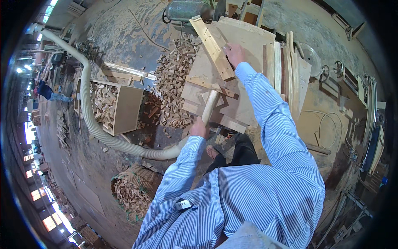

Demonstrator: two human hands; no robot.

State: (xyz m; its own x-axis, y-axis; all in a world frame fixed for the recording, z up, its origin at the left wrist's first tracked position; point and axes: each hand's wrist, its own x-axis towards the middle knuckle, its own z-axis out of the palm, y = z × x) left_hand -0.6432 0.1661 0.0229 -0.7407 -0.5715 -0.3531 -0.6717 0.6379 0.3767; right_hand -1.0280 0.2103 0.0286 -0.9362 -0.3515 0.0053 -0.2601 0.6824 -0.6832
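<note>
My left hand is wrapped round a pale tube, which looks like the end of the ribbed hose running behind my wrist. The tube's tip lies over a wooden strip on a flat wooden work surface. My right hand is farther out over that surface, beside the right edge of a long thick board. Its fingers are bent together; what they hold, if anything, is too small to make out.
Wood offcuts are heaped left of the work surface. A wooden box and a wicker basket hold more. Long wooden strips lie at the right. Beyond stands a green machine housing. Another person is at far left.
</note>
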